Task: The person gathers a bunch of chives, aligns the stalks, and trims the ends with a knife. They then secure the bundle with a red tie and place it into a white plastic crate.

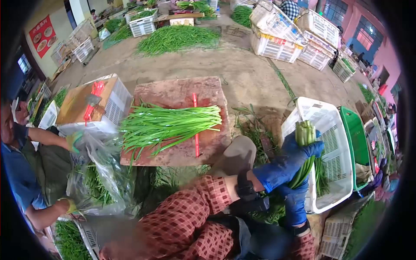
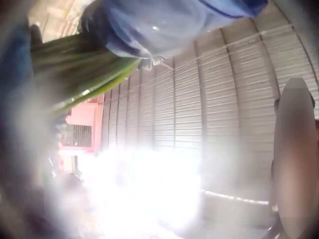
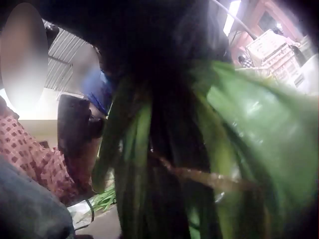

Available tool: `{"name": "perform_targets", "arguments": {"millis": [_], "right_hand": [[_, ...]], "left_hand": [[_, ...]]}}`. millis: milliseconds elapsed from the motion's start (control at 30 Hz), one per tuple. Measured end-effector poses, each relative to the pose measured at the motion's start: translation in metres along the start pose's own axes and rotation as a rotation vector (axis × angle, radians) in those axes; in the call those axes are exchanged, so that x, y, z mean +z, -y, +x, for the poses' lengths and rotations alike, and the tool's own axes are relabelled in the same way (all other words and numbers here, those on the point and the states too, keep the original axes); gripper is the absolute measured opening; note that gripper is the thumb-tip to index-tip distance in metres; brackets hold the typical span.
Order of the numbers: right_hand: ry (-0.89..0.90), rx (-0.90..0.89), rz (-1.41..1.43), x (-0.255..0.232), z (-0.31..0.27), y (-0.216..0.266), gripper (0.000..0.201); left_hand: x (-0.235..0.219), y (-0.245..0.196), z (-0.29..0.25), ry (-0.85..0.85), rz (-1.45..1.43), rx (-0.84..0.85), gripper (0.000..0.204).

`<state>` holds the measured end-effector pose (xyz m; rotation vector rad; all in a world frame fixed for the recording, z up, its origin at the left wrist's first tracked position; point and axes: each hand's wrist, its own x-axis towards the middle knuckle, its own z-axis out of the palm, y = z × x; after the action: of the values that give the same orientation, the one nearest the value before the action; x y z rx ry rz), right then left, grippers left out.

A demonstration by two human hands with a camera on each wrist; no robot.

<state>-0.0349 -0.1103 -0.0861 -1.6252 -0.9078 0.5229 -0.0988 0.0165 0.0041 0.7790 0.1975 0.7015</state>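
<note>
by the left rim of the white crate [image 1: 336, 167], the left hand [image 1: 299, 156] is clenched round the green bunch [image 1: 306, 132], near pale ends; the right hand [image 1: 294, 201] touches it lower (how fingers close, i cannot tell). uneven squeezing may let inner stalks slide. farther, the leaf tips of the loose stalks [image 1: 173, 123] overhang the left edge of the board [image 1: 173, 86], so one knock could drag them.

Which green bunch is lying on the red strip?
The flat bunch on the wooden board, over the red strip; the left hand holds the other bunch.
</note>
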Motion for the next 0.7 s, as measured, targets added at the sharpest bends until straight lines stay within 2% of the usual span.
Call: {"name": "perform_targets", "arguments": {"millis": [33, 67, 133, 167, 200, 267, 300, 333, 367, 400, 433, 500, 533, 567, 600, 667, 700], "right_hand": [[0.021, 0.058, 0.006, -0.006, 0.003, 0.002, 0.067], [0.035, 0.115, 0.01, -0.012, 0.007, 0.007, 0.059], [0.071, 0.161, -0.062, -0.018, 0.016, 0.026, 0.053], [0.097, 0.209, -0.134, -0.024, 0.019, 0.038, 0.047], [0.115, 0.405, 0.445, -0.022, 0.016, 0.052, 0.049], [0.472, 0.334, 0.111, -0.022, 0.011, 0.102, 0.056], [0.502, 0.359, 0.243, -0.014, 0.008, 0.111, 0.051], [0.543, 0.378, 0.381, -0.008, 0.004, 0.114, 0.045], [0.504, 0.378, 0.378, -0.008, 0.001, 0.112, 0.045], [0.553, 0.394, 0.4, -0.008, 0.0, 0.106, 0.051], [0.61, 0.409, 0.423, -0.01, 0.001, 0.098, 0.058], [0.562, 0.392, 0.422, -0.014, -0.002, 0.076, 0.062], [0.54, 0.379, 0.419, -0.015, -0.004, 0.071, 0.066], [0.497, 0.434, 0.472, -0.023, -0.009, 0.074, 0.067], [0.582, 0.428, 0.404, -0.035, -0.006, 0.089, 0.062], [0.377, 0.036, 0.404, -0.044, -0.011, 0.092, 0.056], [0.27, 0.073, 0.367, -0.054, -0.01, 0.083, 0.054]], "left_hand": [[-0.004, 0.003, 0.002, 0.033, 0.09, 0.021, 0.039], [-0.008, -0.01, -0.002, 0.032, 0.09, 0.018, 0.039], [-0.02, -0.038, -0.014, 0.397, 0.156, 0.002, 0.075], [-0.032, -0.028, -0.014, 0.45, 0.196, 0.076, 0.096], [-0.039, -0.038, -0.021, 0.519, 0.105, -0.201, 0.092], [-0.051, -0.023, -0.027, 0.586, -0.08, -0.315, 0.082], [-0.054, -0.017, -0.026, 0.618, -0.136, -0.371, 0.077], [-0.057, -0.018, -0.025, 0.705, 0.034, -0.113, 0.067], [-0.052, -0.019, -0.028, 0.654, 0.039, -0.221, 0.064], [-0.043, -0.022, -0.03, 0.599, 0.055, -0.325, 0.061], [-0.042, -0.017, -0.028, 0.62, 0.053, -0.336, 0.061], [-0.042, -0.009, -0.026, 0.498, -0.057, -0.41, 0.056], [-0.04, -0.011, -0.027, 0.498, -0.049, -0.41, 0.056], [-0.037, -0.016, -0.026, 0.421, -0.062, -0.37, 0.05], [-0.034, -0.024, -0.024, 0.339, -0.073, -0.325, 0.044], [-0.035, -0.052, -0.012, 0.336, -0.091, -0.169, 0.04], [-0.039, -0.074, -0.002, 0.32, -0.001, -0.083, 0.04]]}}
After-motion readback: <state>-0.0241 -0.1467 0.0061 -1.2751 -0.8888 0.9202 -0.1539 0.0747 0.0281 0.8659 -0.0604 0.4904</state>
